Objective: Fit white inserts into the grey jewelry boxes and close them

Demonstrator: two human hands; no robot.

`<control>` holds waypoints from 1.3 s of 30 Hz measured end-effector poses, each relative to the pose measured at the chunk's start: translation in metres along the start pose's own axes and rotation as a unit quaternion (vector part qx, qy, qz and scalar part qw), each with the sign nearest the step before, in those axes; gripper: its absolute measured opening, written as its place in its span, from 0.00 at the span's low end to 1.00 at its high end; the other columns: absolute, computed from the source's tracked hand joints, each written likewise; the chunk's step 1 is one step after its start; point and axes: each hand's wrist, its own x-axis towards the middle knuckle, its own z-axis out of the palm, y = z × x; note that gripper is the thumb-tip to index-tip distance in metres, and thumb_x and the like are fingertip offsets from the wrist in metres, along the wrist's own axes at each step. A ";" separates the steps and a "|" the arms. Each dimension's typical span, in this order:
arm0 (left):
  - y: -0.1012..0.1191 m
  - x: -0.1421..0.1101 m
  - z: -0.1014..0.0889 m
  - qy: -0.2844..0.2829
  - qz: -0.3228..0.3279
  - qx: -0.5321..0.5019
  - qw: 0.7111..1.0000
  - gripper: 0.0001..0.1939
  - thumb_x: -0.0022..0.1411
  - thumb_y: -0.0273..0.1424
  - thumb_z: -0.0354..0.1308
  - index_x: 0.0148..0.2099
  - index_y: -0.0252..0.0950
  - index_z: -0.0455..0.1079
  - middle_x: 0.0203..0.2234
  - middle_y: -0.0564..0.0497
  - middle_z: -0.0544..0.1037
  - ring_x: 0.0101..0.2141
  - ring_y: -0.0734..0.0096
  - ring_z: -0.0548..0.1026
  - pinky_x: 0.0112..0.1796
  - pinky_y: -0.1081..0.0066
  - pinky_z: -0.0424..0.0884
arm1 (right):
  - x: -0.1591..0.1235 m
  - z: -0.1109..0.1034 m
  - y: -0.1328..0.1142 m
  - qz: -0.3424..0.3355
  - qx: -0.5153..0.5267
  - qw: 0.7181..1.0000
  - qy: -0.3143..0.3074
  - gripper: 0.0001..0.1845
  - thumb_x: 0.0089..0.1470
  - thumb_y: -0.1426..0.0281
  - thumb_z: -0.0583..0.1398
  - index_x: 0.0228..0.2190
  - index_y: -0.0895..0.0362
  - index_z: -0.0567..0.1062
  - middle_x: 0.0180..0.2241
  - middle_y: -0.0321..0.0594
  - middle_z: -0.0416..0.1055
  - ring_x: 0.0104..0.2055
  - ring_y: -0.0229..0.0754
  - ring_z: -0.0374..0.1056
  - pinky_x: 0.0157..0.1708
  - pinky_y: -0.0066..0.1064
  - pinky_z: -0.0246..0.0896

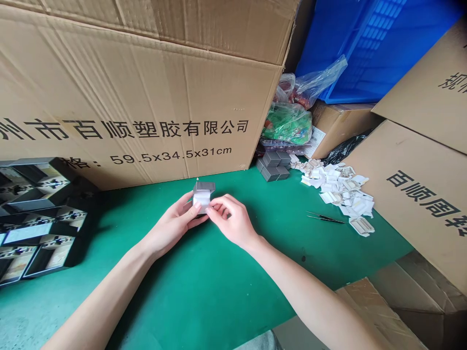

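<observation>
A small dark grey box (206, 186) with its lid raised stands in my left hand (181, 211). Its side toward me shows a pale, whitish face (201, 197). My left fingers wrap round the box from the left and below, with the thumb on its front. At the box's lower right edge, my right hand (230, 215) is closed in a pinch, thumb and forefinger touching the pale part. Whether a separate small piece lies between those fingertips is too small to tell. Both hands are just above the green tabletop (197, 287).
Open dark boxes (44, 228) are stacked at the left. A large carton (146, 87) walls off the back. Toward the right are closed grey boxes (273, 167), a heap of white plastic pieces (346, 187), tweezers (326, 218), plastic bags (288, 124), a blue crate (359, 53) and another carton (408, 194).
</observation>
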 end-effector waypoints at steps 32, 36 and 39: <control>-0.004 0.003 -0.005 -0.002 -0.010 0.017 1.000 0.31 0.62 0.29 0.61 0.67 0.45 0.64 0.60 0.50 0.73 0.58 0.54 0.71 0.58 0.61 0.70 | -0.001 0.002 0.003 -0.091 -0.012 0.995 0.023 0.07 0.55 0.73 0.61 0.36 0.58 0.79 0.33 0.40 0.74 0.30 0.35 0.71 0.30 0.26 0.68; -0.004 0.001 -0.005 -0.003 -0.008 0.017 1.000 0.31 0.62 0.30 0.62 0.67 0.46 0.64 0.60 0.50 0.73 0.59 0.55 0.71 0.58 0.61 0.70 | -0.002 0.002 0.003 -0.082 -0.016 0.996 0.031 0.07 0.56 0.72 0.61 0.36 0.58 0.78 0.32 0.39 0.74 0.30 0.35 0.70 0.29 0.26 0.68; -0.003 0.002 -0.005 0.002 -0.002 0.006 1.000 0.31 0.61 0.30 0.62 0.66 0.47 0.66 0.59 0.51 0.74 0.59 0.54 0.70 0.58 0.60 0.70 | -0.002 0.002 0.004 -0.077 -0.017 0.996 0.035 0.07 0.56 0.71 0.61 0.36 0.57 0.78 0.33 0.39 0.73 0.30 0.35 0.70 0.29 0.26 0.68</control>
